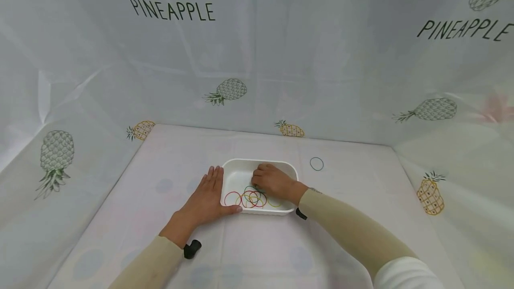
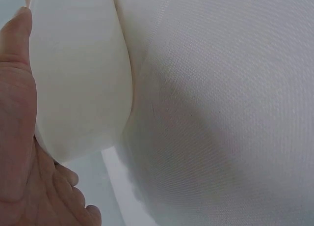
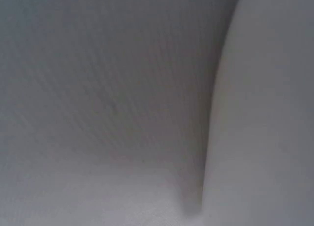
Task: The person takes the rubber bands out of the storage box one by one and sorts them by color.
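A white shallow tray [image 1: 241, 160] holds several thin rubber bands in red, yellow and green, overlapping near its front side; one red band [image 1: 225, 199] lies leftmost. My left hand [image 1: 205, 202] spans the tray's front left corner, fingers straight along the left side and thumb along the front rim. Up close in the left wrist view, the thumb rests against the tray wall [image 2: 81, 73]. Inside the tray, my right hand [image 1: 275, 182] points its bent fingers down beside a green band. Its fingertips are hidden, so I cannot tell whether they pinch a band.
A single green rubber band [image 1: 311, 162] lies on the pale tablecloth [image 1: 349, 173], right of the tray. Behind the table hangs a white pineapple-print curtain [image 1: 321, 57], which also runs along both sides. The right wrist view shows only cloth [image 3: 108, 88] and a pale smooth surface [image 3: 265, 113].
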{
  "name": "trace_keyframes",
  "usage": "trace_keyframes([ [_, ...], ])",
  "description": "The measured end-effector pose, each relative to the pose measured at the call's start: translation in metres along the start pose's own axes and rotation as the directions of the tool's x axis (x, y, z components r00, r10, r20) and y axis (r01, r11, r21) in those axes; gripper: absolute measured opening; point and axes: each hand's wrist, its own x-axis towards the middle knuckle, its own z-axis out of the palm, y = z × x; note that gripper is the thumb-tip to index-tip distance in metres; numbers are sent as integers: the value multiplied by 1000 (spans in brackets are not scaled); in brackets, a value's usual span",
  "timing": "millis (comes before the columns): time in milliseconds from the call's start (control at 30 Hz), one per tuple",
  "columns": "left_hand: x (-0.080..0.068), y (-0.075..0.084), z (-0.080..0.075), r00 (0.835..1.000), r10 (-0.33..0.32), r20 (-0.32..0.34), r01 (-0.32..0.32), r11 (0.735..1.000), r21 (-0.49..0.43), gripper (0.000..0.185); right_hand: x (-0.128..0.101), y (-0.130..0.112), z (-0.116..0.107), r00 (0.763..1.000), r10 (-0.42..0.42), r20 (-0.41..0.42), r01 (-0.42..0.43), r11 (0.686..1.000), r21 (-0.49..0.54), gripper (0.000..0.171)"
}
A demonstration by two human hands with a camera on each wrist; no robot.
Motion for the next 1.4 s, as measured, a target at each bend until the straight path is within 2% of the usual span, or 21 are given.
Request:
trace_keyframes([
  [200, 0, 0, -1, 1000, 1, -1, -1, 1000, -3, 136, -1, -3, 6, 998, 43, 46, -34, 983, -179, 12],
  [333, 0, 0, -2, 1000, 6, -10, -6, 1000, -5, 136, -2, -5, 7, 995, 99, 9, -95, 977, -188, 13],
  [500, 0, 2, -2, 1000, 10, -13, -10, 1000, -7, 136, -1, -6, 6, 991, 132, 3, -131, 986, -103, 15],
  [633, 0, 3, -1, 1000, 16, -13, -16, 1000, -13, 135, -2, -4, 4, 987, 158, -1, -157, 986, 55, 12],
  [733, 0, 4, -1, 1000, 15, -10, -15, 1000, -10, 135, -4, -2, 3, 988, 155, -14, -150, 973, 178, 17],
  [933, -1, 3, -1, 1000, 14, -6, -14, 1000, -11, 136, -4, 0, 3, 993, 106, -57, -91, 972, 218, 18],
  [1067, -2, 1, -1, 1000, 7, -11, -7, 1000, -18, 136, -1, -2, 2, 993, 103, -62, -88, 974, 209, 12],
  [1200, -2, 0, -1, 1000, 9, -16, -9, 1000, -15, 135, 1, -6, 0, 991, 134, -25, -127, 975, 182, 5],
  [1300, -2, 0, 0, 1000, 16, -17, -17, 1000, -12, 136, 0, -9, 2, 988, 155, 24, -157, 982, 101, 7],
  [1400, 0, 0, 2, 999, 29, -23, -29, 1000, -5, 136, -2, -11, 6, 986, 156, 57, -155, 988, -28, 13],
])
